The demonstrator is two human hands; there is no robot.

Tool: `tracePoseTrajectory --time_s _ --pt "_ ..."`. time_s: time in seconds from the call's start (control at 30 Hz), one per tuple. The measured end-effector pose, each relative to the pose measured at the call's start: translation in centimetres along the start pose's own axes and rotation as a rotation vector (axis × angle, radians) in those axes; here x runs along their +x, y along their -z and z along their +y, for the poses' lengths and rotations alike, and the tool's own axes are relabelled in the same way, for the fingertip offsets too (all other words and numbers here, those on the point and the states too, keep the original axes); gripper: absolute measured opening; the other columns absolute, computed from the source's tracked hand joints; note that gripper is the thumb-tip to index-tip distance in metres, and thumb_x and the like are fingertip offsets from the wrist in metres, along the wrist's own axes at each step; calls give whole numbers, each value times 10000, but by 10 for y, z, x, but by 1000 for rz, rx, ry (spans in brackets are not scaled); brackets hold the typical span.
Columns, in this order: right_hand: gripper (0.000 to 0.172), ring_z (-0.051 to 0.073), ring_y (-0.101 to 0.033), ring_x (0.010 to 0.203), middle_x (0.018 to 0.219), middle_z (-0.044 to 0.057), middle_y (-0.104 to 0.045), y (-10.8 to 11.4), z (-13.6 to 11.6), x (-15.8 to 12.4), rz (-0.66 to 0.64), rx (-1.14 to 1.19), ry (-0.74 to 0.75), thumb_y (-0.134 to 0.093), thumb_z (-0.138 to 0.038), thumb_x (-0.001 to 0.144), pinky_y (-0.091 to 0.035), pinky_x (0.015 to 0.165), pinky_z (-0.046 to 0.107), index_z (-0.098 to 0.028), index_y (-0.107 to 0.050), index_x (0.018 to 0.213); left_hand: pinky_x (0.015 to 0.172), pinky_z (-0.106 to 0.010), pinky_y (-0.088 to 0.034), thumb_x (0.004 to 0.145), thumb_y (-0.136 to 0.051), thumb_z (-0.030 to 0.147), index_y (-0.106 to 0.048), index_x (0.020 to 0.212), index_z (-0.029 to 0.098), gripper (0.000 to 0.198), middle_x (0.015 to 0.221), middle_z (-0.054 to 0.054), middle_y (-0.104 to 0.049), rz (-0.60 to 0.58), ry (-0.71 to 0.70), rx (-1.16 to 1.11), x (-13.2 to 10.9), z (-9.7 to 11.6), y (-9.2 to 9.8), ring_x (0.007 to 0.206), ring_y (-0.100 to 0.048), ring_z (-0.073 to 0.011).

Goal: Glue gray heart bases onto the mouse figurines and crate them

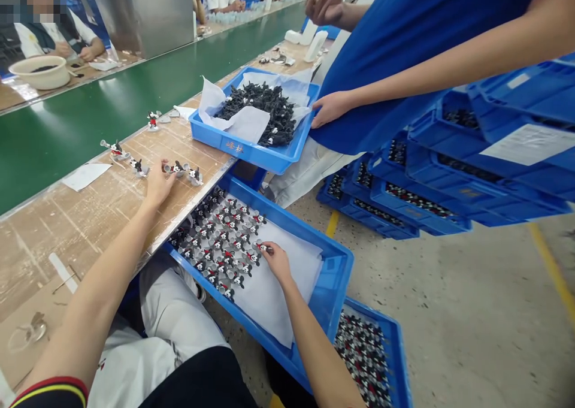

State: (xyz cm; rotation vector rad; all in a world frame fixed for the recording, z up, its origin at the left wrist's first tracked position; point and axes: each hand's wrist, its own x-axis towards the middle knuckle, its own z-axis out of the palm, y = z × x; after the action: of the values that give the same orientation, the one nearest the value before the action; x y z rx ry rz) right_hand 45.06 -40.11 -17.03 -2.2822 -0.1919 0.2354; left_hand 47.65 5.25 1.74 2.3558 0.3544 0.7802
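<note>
Our right hand (pixel 277 262) is pinching a cartoon-mouse figurine (pixel 265 248) between narrowly closed fingers, at the edge of the figurine rows (pixel 220 243) lying on white tissue paper (pixel 278 294). That tissue is lining the blue plastic tray (pixel 335 276) beside our white trousers (pixel 175 330). Packing the rows close and keeping a gentle grip looks like the careful way here, since it would spare the painted figures from knocks. A second blue tray (pixel 393 342), packed with similar figurines, is sitting on the floor just past the first.

Our left hand (pixel 158 183) is stretching over the workbench (pixel 76 240), its fingers slightly parted and reaching a loose figurine (pixel 176 168), though we cannot tell whether they are gripping it. More figurines (pixel 115 150) are lying scattered along the bench.

Farther on, a third blue tray (pixel 251 153) is holding a dark pile of parts (pixel 258 111) on tissue, with a co-worker's hand (pixel 330 108) touching its rim. Stacked blue crates (pixel 494 156) are filling the right side, and a green conveyor belt (pixel 90 96) is running beyond the bench.
</note>
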Motion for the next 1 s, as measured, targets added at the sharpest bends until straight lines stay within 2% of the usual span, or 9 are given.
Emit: tracePoseTrajectory --time_s 0.13,0.27,0.37,0.5,0.67,0.77,0.87,0.93,1.0 --pt "253 176 -677 824 1024 59 -735 -3 2 -1 -46 -15 22 -627 -350 872 -528 856 387 -176 -684 1046 954 -407 -439 792 -645 218 -637 992 195 201 978 -60 -667 20 -28 29 -8 1 7 972 -599 -256" --pt "252 188 -693 846 1020 57 -740 -2 2 -1 -78 -20 24 -631 -369 877 -533 873 395 -187 -680 1044 981 -415 -425 797 -668 269 -660 967 203 183 1002 -66 -643 85 -25 41 -17 3 15 1019 -576 -265" --pt "257 192 -698 839 982 58 -743 -1 2 0 -89 -19 10 -632 -372 877 -535 871 410 -178 -675 1041 908 -365 -466 801 -652 259 -645 969 194 180 1041 -71 -642 121 5 -19 -23 10 24 1007 -582 -246" --pt "239 210 -717 827 947 51 -757 1 -3 0 -99 6 1 -625 -357 849 -548 856 411 -204 -671 1027 862 -321 -476 818 -625 255 -628 959 189 156 909 -20 -651 133 7 -115 -28 25 35 861 -594 -188" --pt "237 241 -727 833 943 44 -758 9 -17 -2 -65 36 1 -609 -328 767 -572 820 394 -245 -684 976 875 -309 -484 812 -637 272 -618 952 190 164 911 -10 -654 101 -43 -191 -35 54 51 860 -612 -172" --pt "342 268 -707 917 1132 132 -705 21 -38 -8 42 42 -1 -555 -331 788 -561 867 449 -193 -670 1079 857 -302 -488 819 -632 280 -615 963 195 168 931 -12 -666 -46 -83 -214 -44 76 63 861 -616 -172" --pt "442 294 -670 1009 1288 216 -608 35 -79 -19 158 72 29 -458 -384 879 -532 919 510 -139 -601 1218 817 -300 -492 847 -607 289 -610 995 212 167 934 -8 -671 -342 -157 -224 -59 104 72 857 -622 -180" --pt "447 268 -662 1033 1313 171 -609 44 -117 -31 145 126 102 -467 -429 913 -555 898 452 -188 -567 1276 804 -301 -494 861 -602 286 -605 1037 236 182 961 -12 -685 -582 -225 -237 -72 124 71 851 -637 -187" --pt "457 248 -658 1050 1362 124 -592 52 -158 -44 8 273 215 -529 -438 926 -576 858 405 -258 -518 1346 843 -329 -491 878 -599 295 -590 1107 265 230 1044 -31 -691 -758 -308 -227 -85 145 66 895 -646 -209"
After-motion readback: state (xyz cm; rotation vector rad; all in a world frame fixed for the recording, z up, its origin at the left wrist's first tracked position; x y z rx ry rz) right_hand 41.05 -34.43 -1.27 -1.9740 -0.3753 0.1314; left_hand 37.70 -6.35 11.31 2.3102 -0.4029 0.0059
